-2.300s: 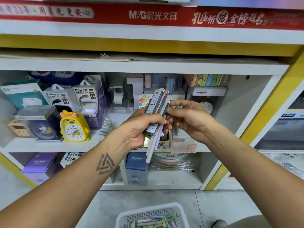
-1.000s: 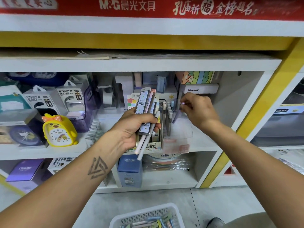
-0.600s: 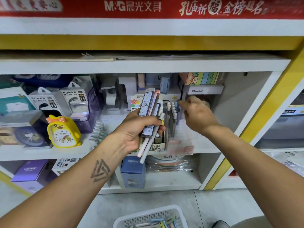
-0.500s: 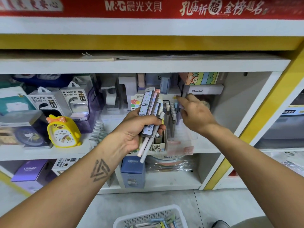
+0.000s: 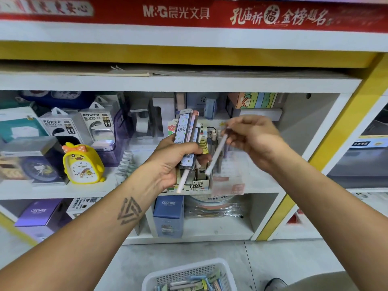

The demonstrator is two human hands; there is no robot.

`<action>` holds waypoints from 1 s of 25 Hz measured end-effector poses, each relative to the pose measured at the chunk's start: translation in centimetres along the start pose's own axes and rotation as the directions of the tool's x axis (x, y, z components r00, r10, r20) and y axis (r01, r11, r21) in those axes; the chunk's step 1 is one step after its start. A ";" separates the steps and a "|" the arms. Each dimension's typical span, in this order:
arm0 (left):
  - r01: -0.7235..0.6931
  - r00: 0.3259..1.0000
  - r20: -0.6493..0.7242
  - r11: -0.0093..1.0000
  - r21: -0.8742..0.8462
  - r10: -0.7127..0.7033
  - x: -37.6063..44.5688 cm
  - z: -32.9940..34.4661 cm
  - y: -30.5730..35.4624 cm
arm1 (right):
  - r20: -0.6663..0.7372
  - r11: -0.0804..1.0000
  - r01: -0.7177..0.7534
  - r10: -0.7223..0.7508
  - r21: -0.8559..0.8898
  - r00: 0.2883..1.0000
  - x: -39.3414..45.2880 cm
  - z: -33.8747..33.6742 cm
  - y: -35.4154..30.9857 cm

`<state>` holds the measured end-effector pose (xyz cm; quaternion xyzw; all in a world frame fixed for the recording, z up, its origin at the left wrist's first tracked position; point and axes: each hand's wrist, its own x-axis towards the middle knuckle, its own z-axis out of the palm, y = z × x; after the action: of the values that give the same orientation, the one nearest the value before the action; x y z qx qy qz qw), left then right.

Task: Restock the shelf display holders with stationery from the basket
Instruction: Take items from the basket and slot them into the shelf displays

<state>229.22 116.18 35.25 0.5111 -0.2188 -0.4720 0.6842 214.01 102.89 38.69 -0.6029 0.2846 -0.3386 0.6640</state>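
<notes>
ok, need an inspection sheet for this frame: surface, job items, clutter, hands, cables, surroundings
Surface: white shelf board, crowded with boxed goods.
Job's things: bundle of lead-refill packs and a white pen in the left hand; single white pen in the right hand; clear holder of upright pens; cardboard display box beside it; white basket on the floor, stationery inside.
Clutter: yellow duck alarm clock, power bank boxes, blue CRUHRE box on the lower shelf.
Hands: left hand grips the bundle; right hand pinches the single pen in front of the holder.
Cables: nothing seen.
Surroundings: red M&G banner above, yellow shelf frame, grey floor.
</notes>
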 end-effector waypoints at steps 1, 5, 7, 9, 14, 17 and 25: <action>0.009 0.999 -0.033 1.000 -0.007 -0.009 0.1 -0.1 0.0 | -0.076 0.996 0.072 -0.076 -0.051 0.994 0.2 -0.7 -0.2; 0.019 0.998 -0.065 0.999 0.047 -0.016 0.2 -0.3 0.2 | -0.038 0.797 0.260 -0.333 -0.545 0.942 0.2 -2.3 0.6; 0.018 0.998 -0.054 0.999 0.050 -0.015 0.2 -0.2 0.3 | 0.024 0.706 0.286 -0.356 -0.648 0.934 0.0 -2.7 1.4; 0.017 0.999 -0.047 0.999 0.034 -0.015 0.2 -0.1 0.3 | 0.041 0.698 0.299 -0.361 -0.651 0.932 0.2 -2.8 1.8; 0.019 1.000 -0.020 1.000 0.013 -0.019 0.2 -0.2 0.1 | 0.043 0.670 0.296 -0.366 -0.681 0.930 1.0 -2.9 2.2; 0.033 0.999 -0.007 0.999 0.012 -0.033 0.3 -0.3 0.1 | 0.020 0.631 0.273 -0.377 -0.726 0.926 1.0 -3.2 1.9; 0.056 0.998 0.019 0.998 0.007 -0.056 0.0 0.1 -0.2 | 0.127 0.667 0.283 -0.273 -0.689 0.954 0.7 -2.0 2.7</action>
<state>229.06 116.09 35.10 0.5146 -0.2124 -0.4954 0.6668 213.18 101.21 35.84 -0.8472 0.2921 -0.2987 0.3283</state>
